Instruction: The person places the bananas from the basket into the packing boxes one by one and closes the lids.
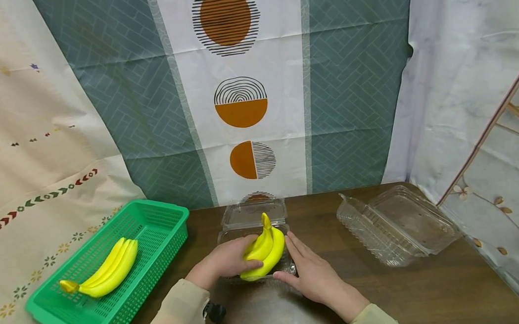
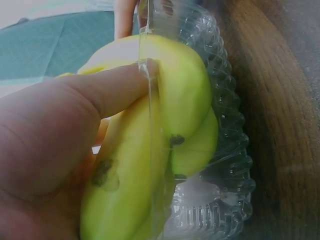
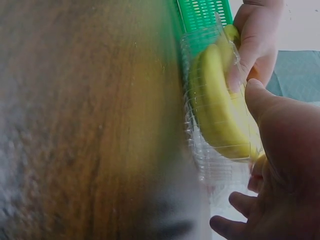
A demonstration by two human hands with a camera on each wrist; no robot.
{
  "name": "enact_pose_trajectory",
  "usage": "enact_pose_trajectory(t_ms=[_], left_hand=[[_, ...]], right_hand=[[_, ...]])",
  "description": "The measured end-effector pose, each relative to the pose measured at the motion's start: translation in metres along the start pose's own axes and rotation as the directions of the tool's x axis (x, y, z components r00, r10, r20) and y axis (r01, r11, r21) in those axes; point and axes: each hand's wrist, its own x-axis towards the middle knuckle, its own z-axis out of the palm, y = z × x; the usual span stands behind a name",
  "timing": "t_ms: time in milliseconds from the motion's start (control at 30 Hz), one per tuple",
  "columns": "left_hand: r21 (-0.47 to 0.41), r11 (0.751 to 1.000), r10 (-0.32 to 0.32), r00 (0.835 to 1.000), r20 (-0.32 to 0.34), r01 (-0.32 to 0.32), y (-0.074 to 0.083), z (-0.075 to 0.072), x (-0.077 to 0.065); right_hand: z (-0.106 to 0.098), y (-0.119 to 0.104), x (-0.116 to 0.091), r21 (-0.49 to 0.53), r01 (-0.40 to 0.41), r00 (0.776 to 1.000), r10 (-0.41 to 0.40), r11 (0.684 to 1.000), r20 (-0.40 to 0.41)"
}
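Note:
A bunch of yellow bananas (image 1: pixel 274 250) sits partly in a clear plastic clamshell box (image 1: pixel 232 233), its stem end pointing away. My left hand (image 1: pixel 227 258) grips the bunch from the left, and in the left wrist view its thumb lies across the bananas (image 2: pixel 185 90) near the box rim. My right hand (image 1: pixel 313 275) is at the box's right side with its fingers extended, close to the bananas. In the right wrist view, the bananas show through the box's ribbed wall (image 3: pixel 192 120). The box's lid (image 1: pixel 255 214) is folded back, away from me.
On the left a green plastic basket (image 1: pixel 160 212) holds another banana bunch (image 1: pixel 110 270). A second clear clamshell box (image 1: pixel 380 231) lies opened on the right of the brown wooden table (image 1: pixel 336 241). Patterned cloths (image 1: pixel 354 101) hang behind and at both sides.

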Motion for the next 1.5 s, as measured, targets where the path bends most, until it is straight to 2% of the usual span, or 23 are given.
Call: enact_pose_trajectory(t_ms=[300,600,867,1200,1500], left_hand=[[0.035,0.999,-0.030,0.999,-0.014,0.030,0.0034,-0.0016,-0.0033],[0.079,0.997,0.023,0.998,-0.051,-0.019,0.0080,-0.0026,-0.0069],[0.133,0.991,0.040,0.998,-0.053,-0.033,0.0072,-0.0023,-0.0046],[0.126,0.988,0.087,0.996,0.003,-0.087,0.0078,-0.0003,-0.0036],[0.108,0.990,0.085,0.996,0.031,-0.088,0.0086,-0.0004,-0.0059]], right_hand=[[0.0001,-0.0008,0.0000,0.010,-0.002,1.000,0.002,1.000,0.003],[0.0010,0.0004,-0.0004,0.016,-0.008,1.000,0.008,1.000,-0.002],[0.0010,0.0008,-0.0003,0.033,-0.006,1.000,0.006,0.999,-0.002],[0.0007,0.0003,-0.0020,0.054,0.010,1.000,-0.010,0.999,-0.011],[0.0001,0.0003,-0.0024,0.044,0.016,1.000,-0.016,0.999,-0.007]])
